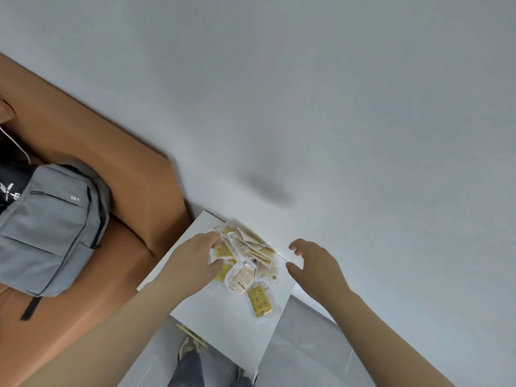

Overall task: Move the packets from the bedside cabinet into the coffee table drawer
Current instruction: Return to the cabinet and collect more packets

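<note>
Hidden: the left hand (195, 256) covers the near-left part of the packets (245, 261); printed text on them is too small to read.
Packets: a loose heap on the white bedside cabinet (223, 322), against the wall (307, 107).
Left hand: fingers and thumb curled at the heap's edge; whether they pinch a packet cannot be told.
Right hand (315, 263): fingers spread apart, empty, just beside the heap.
Surroundings: orange sofa (120, 174) with grey backpack (47, 227) to the left.
Open room: bare cabinet top nearer the person.
</note>
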Demonstrator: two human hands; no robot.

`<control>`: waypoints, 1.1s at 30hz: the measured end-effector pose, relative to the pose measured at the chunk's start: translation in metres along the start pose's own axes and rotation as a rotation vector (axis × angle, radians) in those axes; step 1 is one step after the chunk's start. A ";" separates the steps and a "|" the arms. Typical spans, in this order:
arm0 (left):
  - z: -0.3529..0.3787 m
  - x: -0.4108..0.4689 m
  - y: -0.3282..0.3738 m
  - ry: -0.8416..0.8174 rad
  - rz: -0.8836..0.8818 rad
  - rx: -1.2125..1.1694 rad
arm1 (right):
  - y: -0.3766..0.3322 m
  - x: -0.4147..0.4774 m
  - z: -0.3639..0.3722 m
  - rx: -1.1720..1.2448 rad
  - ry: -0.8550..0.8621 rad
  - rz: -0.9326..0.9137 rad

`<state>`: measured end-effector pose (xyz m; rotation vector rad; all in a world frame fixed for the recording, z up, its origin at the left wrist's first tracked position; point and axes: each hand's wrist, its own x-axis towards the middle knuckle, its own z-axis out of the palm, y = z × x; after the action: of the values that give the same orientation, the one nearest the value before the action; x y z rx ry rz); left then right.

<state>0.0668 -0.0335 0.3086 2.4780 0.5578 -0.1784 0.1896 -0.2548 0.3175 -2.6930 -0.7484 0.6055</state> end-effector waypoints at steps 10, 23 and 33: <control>0.072 0.064 -0.073 -0.210 -0.094 0.049 | 0.015 0.051 0.080 0.051 -0.091 0.203; 0.178 0.108 -0.153 -0.303 -0.226 0.113 | 0.055 0.085 0.199 0.108 -0.135 0.384; 0.233 0.126 -0.156 -0.298 -0.406 0.089 | 0.074 0.105 0.247 0.125 -0.221 0.439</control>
<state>0.1131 -0.0073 0.0060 2.3321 0.9293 -0.7316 0.1879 -0.2216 0.0412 -2.7096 -0.1489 1.0271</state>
